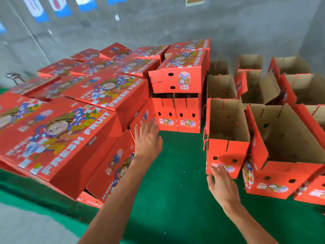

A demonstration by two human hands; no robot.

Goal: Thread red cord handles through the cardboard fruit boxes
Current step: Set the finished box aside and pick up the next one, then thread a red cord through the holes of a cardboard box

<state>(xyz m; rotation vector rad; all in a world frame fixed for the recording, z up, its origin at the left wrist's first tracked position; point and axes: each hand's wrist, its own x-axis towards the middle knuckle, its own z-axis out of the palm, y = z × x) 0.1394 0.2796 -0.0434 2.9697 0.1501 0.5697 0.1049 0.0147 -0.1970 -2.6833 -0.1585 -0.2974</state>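
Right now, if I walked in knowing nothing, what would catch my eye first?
Probably the mass of bright red boxes printed FRESH FRUIT, lying flat in overlapping stacks on the left. On the right, open boxes stand upright in rows on the green mat, showing brown cardboard inside. Between them, two bare hands reach forward with fingers spread: the left hand toward the stacks, the right hand by the nearest open box.

Bright even light, soft shadows, blurry edges w/ wide-angle warp (esp. left).
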